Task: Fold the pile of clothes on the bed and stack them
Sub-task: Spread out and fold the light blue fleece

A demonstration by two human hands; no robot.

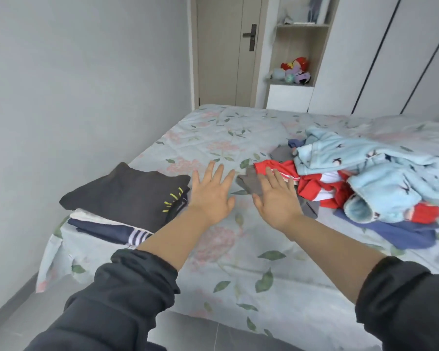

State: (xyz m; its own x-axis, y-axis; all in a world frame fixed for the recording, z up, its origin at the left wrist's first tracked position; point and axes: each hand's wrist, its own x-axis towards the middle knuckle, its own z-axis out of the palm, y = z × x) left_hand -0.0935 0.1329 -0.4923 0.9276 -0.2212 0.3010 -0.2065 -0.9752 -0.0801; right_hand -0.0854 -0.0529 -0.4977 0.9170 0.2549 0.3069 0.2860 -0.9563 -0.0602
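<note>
Across the room, one floral-sheeted bed (238, 287) is carrying: an unfolded pile of clothes (365, 173), lying at its right; a folded stack (127, 196), sitting at its left corner; left hand (211, 196) and right hand (276, 201), hovering between, fingers spread, grasping nothing.

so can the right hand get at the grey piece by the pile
Probably yes: the right hand is open just at the grey piece, whose near end lies uncovered.
</note>
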